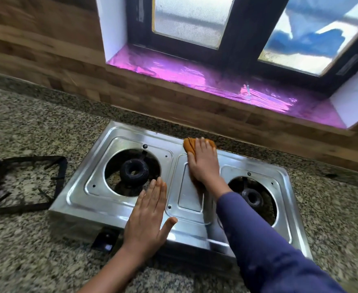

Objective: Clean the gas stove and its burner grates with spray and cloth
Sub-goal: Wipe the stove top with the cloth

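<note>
Right hand (204, 159) presses the cloth (189, 145) flat on the stove (78, 199) — left hand (148, 216) rests open, empty — grates (25, 182) beside it seem still undone.

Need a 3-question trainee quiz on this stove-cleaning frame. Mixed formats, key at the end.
1. True or false: the burner grates sit on the gas stove.
2. Fill in: the left hand rests flat on the stove's front, beside the ___ burner.
3. Which hand presses the orange cloth onto the stove's middle panel? A) left hand B) right hand C) neither

Key
1. False: they lie on the granite counter, left of the stove.
2. left
3. B
</note>
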